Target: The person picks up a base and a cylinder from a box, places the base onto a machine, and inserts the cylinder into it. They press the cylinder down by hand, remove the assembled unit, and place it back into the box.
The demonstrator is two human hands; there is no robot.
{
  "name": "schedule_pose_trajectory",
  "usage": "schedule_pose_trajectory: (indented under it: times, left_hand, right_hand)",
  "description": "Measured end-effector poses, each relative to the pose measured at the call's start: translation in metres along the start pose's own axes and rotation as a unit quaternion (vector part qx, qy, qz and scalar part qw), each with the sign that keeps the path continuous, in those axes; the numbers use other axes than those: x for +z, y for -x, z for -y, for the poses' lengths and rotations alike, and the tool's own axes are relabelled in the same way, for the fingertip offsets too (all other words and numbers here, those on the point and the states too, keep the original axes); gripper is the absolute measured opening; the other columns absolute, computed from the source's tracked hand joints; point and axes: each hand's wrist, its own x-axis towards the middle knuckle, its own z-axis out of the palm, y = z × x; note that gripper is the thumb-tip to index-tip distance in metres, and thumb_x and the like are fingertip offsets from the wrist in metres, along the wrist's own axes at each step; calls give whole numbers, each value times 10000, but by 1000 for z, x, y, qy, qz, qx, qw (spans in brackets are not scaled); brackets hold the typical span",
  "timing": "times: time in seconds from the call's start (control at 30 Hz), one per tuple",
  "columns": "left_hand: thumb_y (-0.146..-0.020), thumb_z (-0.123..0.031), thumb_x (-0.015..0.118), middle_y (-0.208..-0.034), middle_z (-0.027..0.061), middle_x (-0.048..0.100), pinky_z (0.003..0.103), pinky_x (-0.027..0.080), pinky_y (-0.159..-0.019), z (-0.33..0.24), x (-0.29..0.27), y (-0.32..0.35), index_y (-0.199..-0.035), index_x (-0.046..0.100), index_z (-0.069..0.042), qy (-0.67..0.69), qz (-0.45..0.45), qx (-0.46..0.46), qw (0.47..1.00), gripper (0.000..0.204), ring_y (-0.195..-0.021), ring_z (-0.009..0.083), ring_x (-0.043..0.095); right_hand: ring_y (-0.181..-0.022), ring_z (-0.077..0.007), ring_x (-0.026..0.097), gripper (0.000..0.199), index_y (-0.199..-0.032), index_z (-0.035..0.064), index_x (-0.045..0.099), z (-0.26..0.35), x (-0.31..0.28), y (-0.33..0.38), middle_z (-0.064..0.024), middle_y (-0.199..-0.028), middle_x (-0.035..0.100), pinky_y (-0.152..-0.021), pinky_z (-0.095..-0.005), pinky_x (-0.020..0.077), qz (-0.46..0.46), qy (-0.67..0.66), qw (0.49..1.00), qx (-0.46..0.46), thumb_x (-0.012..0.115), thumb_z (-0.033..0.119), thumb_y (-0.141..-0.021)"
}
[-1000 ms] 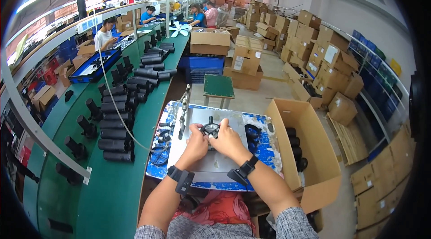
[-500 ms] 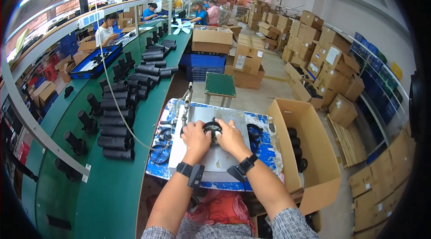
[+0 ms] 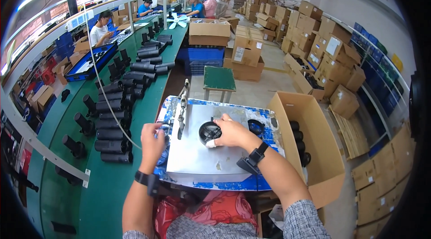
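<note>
A black round ring-shaped part (image 3: 210, 134) with crossing spokes rests on a silver metal plate (image 3: 193, 160). My right hand (image 3: 232, 132) grips it from the right, its thumb tip wrapped in something white. My left hand (image 3: 152, 142) is off the plate's left side, thumb and fingers apart, with nothing visible in them. Beside that hand, small black parts on the blue worn tabletop (image 3: 262, 167) are partly hidden. At the plate's back left stands a metal lever clamp (image 3: 183, 106). Another black ring (image 3: 256, 126) lies right of the plate.
Black tubes (image 3: 114, 120) lie in rows on the green bench (image 3: 107, 189) at left. An open carton (image 3: 321, 149) with black parts stands at right. Behind the table are a green stool (image 3: 219, 78) and a blue crate (image 3: 204, 61). Co-workers sit farther along the bench.
My left hand has left the round part and moved left, off the plate. My right hand stays on the part, which is now more exposed.
</note>
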Motion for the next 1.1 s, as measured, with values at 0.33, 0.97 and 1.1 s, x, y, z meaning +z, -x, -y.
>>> schedule_pose_trajectory:
  times: [0.33,0.97,1.1]
  left_hand:
    - [-1064,-307,597,-1193,193,733,377,513,-1015,73,29,-57,-1298,640,111,352,135,-570,730,481,-1084,280,712]
    - [-986,-93,597,-1022,87,680,353,556,-716,11,48,-42,-1186,659,2,403,-94,-239,879,230,-769,199,656]
    - [-967,-84,660,-1176,102,704,365,581,-799,-102,-29,-24,-1197,717,-89,153,120,136,972,237,-909,248,708]
  right_hand:
    - [-1208,-433,648,1004,-1460,-29,597,4,-1,-6,-251,-1332,569,-1031,-457,547,44,38,998,13,926,538,-699]
    - [-1169,-431,663,799,-1472,-9,588,-38,11,-21,-242,-1311,598,-1019,-452,549,15,-48,998,-27,838,395,-829]
    - [-1088,-415,715,631,-1389,-19,647,-31,-5,-30,-244,-1282,667,-959,-428,587,50,-65,997,-16,776,289,-853]
